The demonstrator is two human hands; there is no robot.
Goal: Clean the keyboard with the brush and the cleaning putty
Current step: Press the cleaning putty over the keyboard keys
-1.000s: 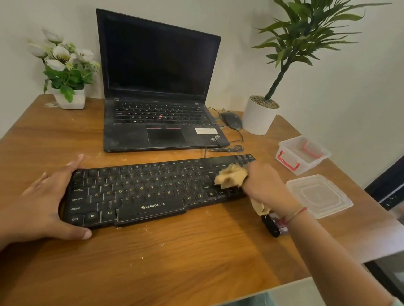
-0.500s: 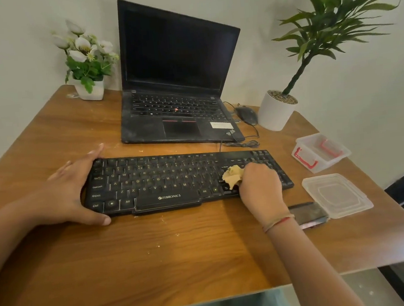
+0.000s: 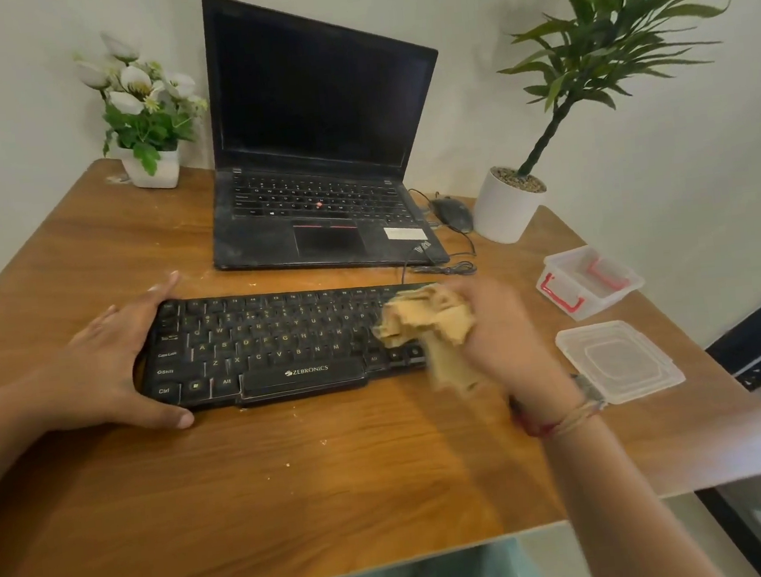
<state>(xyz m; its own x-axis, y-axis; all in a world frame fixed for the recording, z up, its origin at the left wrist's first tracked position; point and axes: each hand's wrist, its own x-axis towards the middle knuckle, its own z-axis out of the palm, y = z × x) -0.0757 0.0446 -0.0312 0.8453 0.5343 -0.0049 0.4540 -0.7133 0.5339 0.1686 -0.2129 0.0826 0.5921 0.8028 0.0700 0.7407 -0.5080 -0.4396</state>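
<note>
A black keyboard (image 3: pixel 272 340) lies across the middle of the wooden desk (image 3: pixel 294 473). My left hand (image 3: pixel 111 360) grips its left end, thumb at the front edge and fingers along the back. My right hand (image 3: pixel 504 337) holds a lump of tan cleaning putty (image 3: pixel 428 321) over the keyboard's right part; a strand of putty hangs down in front. The hand and putty are blurred and hide the keyboard's right end. The brush is mostly hidden behind my right wrist.
An open black laptop (image 3: pixel 321 177) stands behind the keyboard, with a mouse (image 3: pixel 453 214) and cable to its right. A flower pot (image 3: pixel 151 168) and a potted plant (image 3: pixel 508 208) sit at the back corners. A clear box (image 3: pixel 590 286) and its lid (image 3: pixel 620 360) lie at the right. Crumbs dot the desk.
My right hand has lifted the putty off the keys, stretching a strand. The left hand keeps its grip on the keyboard. The camera shifted slightly.
</note>
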